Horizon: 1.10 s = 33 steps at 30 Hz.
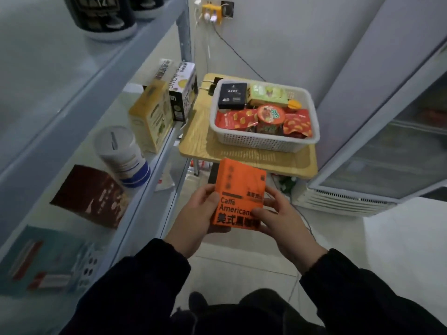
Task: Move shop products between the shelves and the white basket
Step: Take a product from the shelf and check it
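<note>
Both our hands grasp the orange coffee box point(238, 194), left hand point(193, 213) and right hand point(283, 218) at its sides, just short of the white basket point(266, 139) on the wooden table point(200, 141).

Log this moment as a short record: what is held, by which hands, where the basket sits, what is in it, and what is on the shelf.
held item: orange cardboard coffee box
grip: left hand under its left edge, right hand on its right edge
basket: white plastic perforated basket on a light wooden table
basket contents: black box, green packet, red cup, red snack bags
shelf: white canister, yellow carton, brown box
</note>
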Tool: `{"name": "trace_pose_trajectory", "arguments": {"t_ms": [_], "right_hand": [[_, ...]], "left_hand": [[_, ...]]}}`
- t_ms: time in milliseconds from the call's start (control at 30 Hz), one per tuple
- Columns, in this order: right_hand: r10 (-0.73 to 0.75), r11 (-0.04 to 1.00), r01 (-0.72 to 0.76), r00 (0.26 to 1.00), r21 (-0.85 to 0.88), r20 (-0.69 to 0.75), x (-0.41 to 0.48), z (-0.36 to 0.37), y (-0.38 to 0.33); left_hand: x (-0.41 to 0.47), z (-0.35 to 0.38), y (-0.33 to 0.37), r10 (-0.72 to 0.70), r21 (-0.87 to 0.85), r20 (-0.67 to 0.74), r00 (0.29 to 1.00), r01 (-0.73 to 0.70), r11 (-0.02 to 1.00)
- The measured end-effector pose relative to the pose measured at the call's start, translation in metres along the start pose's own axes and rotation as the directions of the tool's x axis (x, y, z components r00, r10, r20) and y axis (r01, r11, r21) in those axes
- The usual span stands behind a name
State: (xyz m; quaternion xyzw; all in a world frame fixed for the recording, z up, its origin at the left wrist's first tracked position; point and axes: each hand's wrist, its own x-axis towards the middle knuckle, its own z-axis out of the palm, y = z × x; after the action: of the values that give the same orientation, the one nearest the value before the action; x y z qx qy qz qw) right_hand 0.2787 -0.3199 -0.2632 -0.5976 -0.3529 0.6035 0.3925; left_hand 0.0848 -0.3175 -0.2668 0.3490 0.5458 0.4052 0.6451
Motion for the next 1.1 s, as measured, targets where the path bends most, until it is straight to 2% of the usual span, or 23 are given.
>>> {"name": "trace_pose_trajectory", "arguments": {"t_ms": [100, 300, 533, 633, 733, 867, 1000, 1100], "right_hand": [[0.015, 0.999, -0.014, 0.999, 0.032, -0.029, 0.026, -0.005, -0.009], [0.040, 0.999, -0.039, 0.998, 0.023, -0.048, 0.096, -0.045, -0.028], [0.064, 0.996, -0.064, 0.998, 0.059, 0.002, 0.220, -0.102, -0.068], [0.057, 0.998, -0.057, 0.998, 0.015, 0.015, 0.270, -0.125, -0.093], [0.030, 0.997, -0.030, 1.000, -0.076, 0.002, 0.312, -0.152, -0.118], [0.023, 0.994, -0.028, 0.999, -0.110, -0.046, 0.352, -0.181, -0.141], [0.032, 0.997, -0.038, 0.995, -0.071, -0.091, 0.382, -0.191, -0.147], [0.035, 0.992, -0.050, 0.991, -0.113, -0.133, 0.402, -0.193, -0.148]], "left_hand": [[0.042, 0.002, 0.009, 0.014, 0.077, -0.059, 0.998, -0.009, 0.997], [0.117, 0.026, 0.019, -0.015, 0.158, -0.031, 0.999, 0.020, 0.987], [0.214, 0.081, 0.061, 0.001, 0.223, -0.085, 0.996, 0.018, 0.975], [0.257, 0.107, 0.078, 0.033, 0.276, -0.098, 0.995, -0.005, 0.961], [0.299, 0.135, 0.096, 0.078, 0.335, -0.066, 0.995, -0.051, 0.941], [0.346, 0.165, 0.115, 0.096, 0.430, 0.011, 0.995, -0.092, 0.898], [0.379, 0.171, 0.126, 0.059, 0.482, 0.079, 0.995, -0.090, 0.872], [0.407, 0.173, 0.128, 0.032, 0.502, 0.086, 0.996, -0.072, 0.862]]}}
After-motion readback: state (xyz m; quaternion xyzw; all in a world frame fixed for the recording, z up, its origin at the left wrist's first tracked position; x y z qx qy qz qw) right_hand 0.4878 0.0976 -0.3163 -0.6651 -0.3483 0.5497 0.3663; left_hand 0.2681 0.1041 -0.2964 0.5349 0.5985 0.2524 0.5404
